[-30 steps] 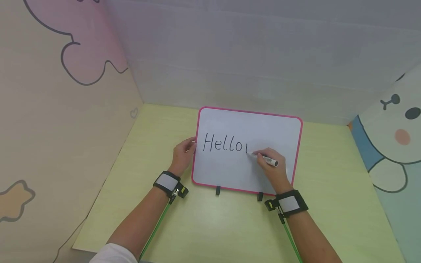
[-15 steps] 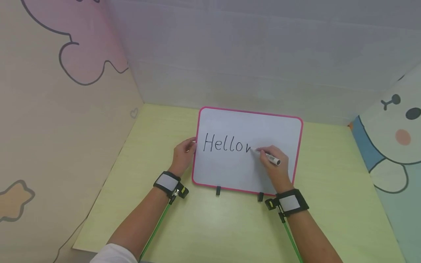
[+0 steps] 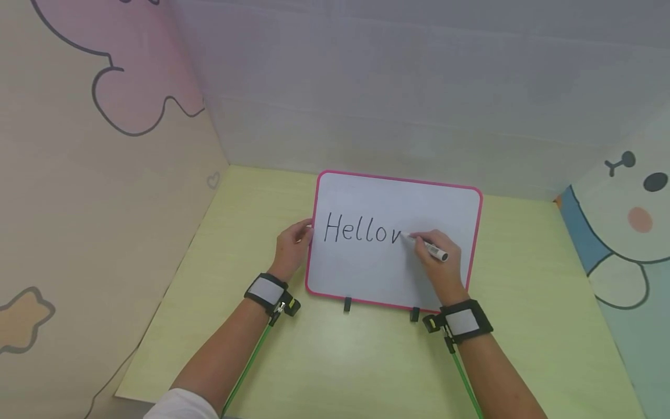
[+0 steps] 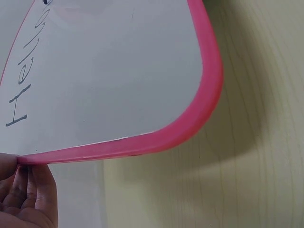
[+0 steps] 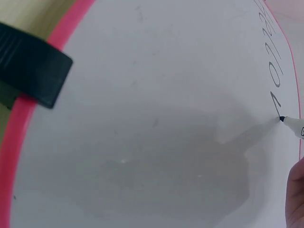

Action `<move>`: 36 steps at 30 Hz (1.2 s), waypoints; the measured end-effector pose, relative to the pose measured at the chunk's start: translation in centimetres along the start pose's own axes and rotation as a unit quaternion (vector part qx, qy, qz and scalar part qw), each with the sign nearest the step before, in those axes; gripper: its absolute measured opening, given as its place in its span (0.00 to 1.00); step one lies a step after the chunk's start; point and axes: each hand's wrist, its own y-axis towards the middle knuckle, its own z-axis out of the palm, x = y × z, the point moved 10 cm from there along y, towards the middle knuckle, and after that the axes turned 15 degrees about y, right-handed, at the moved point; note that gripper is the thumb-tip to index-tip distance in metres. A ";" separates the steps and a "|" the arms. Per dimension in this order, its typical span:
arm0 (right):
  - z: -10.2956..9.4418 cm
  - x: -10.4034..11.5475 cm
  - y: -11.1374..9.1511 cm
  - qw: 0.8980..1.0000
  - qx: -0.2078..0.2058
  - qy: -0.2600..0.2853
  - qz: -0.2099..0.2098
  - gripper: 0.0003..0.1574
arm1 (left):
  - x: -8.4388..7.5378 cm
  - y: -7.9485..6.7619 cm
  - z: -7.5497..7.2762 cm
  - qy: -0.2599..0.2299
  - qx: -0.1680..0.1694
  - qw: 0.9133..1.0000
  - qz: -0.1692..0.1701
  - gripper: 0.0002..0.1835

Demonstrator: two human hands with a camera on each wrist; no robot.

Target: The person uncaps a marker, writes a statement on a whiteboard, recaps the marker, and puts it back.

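Observation:
A whiteboard [image 3: 377,273] with a pink rim stands tilted back on the table. My left hand [image 3: 290,250] pinches its left rim, thumb in front and fingers behind, as the left wrist view shows. My right hand [image 3: 441,262] holds a white marker [image 3: 435,251] with a dark tip. In the right wrist view the marker [image 5: 294,125] has its tip on the board, at the end of a v-shaped stroke [image 5: 275,102]. Black handwriting [image 3: 356,228] reading "Hello" runs to the left of that stroke.
Two black clips [image 3: 348,304] [image 3: 414,314] sit on the board's bottom rim. The pale yellow table [image 3: 335,361] extends around the board. A grey-white wall [image 3: 398,105] rises behind, with cartoon-painted walls at left and right.
The single slanted stroke after "Hello" has become a v shape. My right hand and the marker have shifted slightly up and right. The left hand keeps its place on the rim.

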 end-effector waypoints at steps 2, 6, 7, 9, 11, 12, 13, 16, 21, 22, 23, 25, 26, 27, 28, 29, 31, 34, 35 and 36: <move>0.0 0.1 0.0 1.000 0.000 0.004 -0.002 0.07 | 0.0 0.0 0.0 0.001 0.001 1.000 0.000 0.18; 0.0 0.0 -0.1 1.000 -0.001 0.012 -0.003 0.07 | 0.0 0.1 0.0 0.002 0.002 1.000 -0.004 0.18; -0.1 -0.1 -0.2 1.000 -0.004 0.019 -0.002 0.07 | 0.0 0.1 0.0 0.002 0.003 1.000 -0.004 0.18; -0.1 -0.2 -0.2 1.000 -0.004 0.024 -0.001 0.07 | 0.0 0.1 0.0 0.000 0.002 1.000 -0.004 0.18; -0.1 -0.3 -0.3 1.000 -0.004 0.029 0.002 0.07 | -0.1 0.1 -0.1 0.000 0.002 1.000 -0.002 0.18; -0.1 -0.3 -0.3 1.000 -0.004 0.030 0.003 0.07 | -0.2 0.1 -0.2 0.000 0.001 1.000 0.000 0.18; -0.1 -0.4 -0.3 1.000 -0.003 0.030 0.006 0.07 | -0.2 0.1 -0.2 0.001 0.000 1.000 -0.001 0.18; -0.2 -0.5 -0.4 0.999 0.001 0.028 0.015 0.07 | -0.3 0.0 -0.3 0.007 -0.004 1.000 0.001 0.18; -0.2 -0.7 -0.4 0.999 0.000 0.034 0.029 0.07 | -0.2 0.1 -0.3 0.009 -0.006 1.000 0.002 0.18; -0.2 -0.7 -0.4 0.999 0.000 0.035 0.031 0.07 | -0.2 0.1 -0.3 0.008 -0.005 1.000 0.001 0.18; -0.2 -0.8 -0.4 0.999 -0.001 0.035 0.031 0.06 | -0.2 0.1 -0.3 0.007 -0.004 1.000 0.001 0.18; -0.2 -0.8 -0.4 0.999 0.000 0.037 0.032 0.06 | -0.1 0.1 -0.3 0.007 -0.003 1.000 -0.001 0.18; -0.2 -0.8 -0.4 0.999 0.000 0.038 0.032 0.06 | -0.1 0.2 -0.3 0.007 -0.003 1.000 -0.001 0.18; -0.2 -0.7 -0.4 0.999 0.000 0.039 0.031 0.06 | -0.1 0.2 -0.3 0.006 -0.002 1.000 -0.001 0.18; -0.2 -0.7 -0.4 0.999 0.001 0.043 0.030 0.06 | -0.1 0.2 -0.3 0.005 -0.002 1.000 -0.001 0.18; -0.2 -0.7 -0.4 0.999 0.001 0.044 0.029 0.06 | -0.1 0.2 -0.3 0.005 -0.002 1.000 0.000 0.18; -0.2 -0.6 -0.4 0.999 0.000 0.045 0.028 0.06 | -0.1 0.2 -0.4 0.005 -0.003 1.000 0.002 0.18; -0.2 -0.6 -0.4 0.999 -0.002 0.041 0.031 0.06 | -0.2 0.1 -0.4 0.005 -0.005 1.000 0.002 0.18; -0.2 -0.6 -0.4 0.999 -0.002 0.038 0.033 0.06 | -0.2 0.1 -0.4 0.007 -0.005 1.000 0.002 0.18; -0.2 -0.7 -0.4 0.999 -0.004 0.037 0.036 0.06 | -0.2 0.1 -0.4 0.007 -0.005 1.000 0.002 0.18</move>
